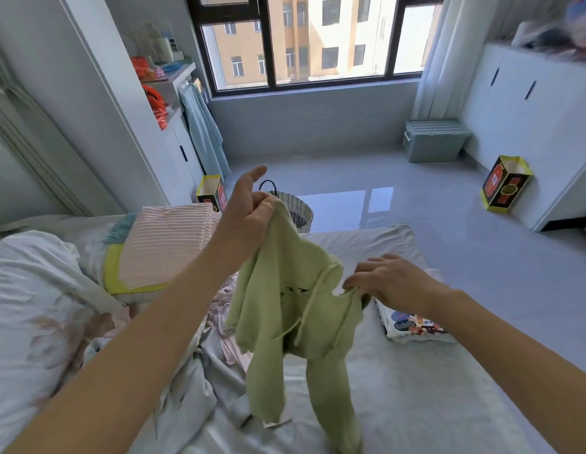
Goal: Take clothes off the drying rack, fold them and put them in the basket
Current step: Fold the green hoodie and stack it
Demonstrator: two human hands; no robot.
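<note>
A light green hoodie with drawstrings and small dark lettering hangs in the air over the bed, sleeves dangling down. My left hand pinches its top edge, raised high, with the index finger sticking out. Lower and to the right, my right hand grips another part of the hoodie near the drawstring. Behind my left hand a woven basket with a dark handle stands on the floor at the bed's far edge, partly hidden. No drying rack shows.
The bed has a pale sheet. A folded printed garment lies at its right. A pink striped folded blanket and crumpled clothes sit left. A grey storage box and colourful cartons stand on the glossy floor.
</note>
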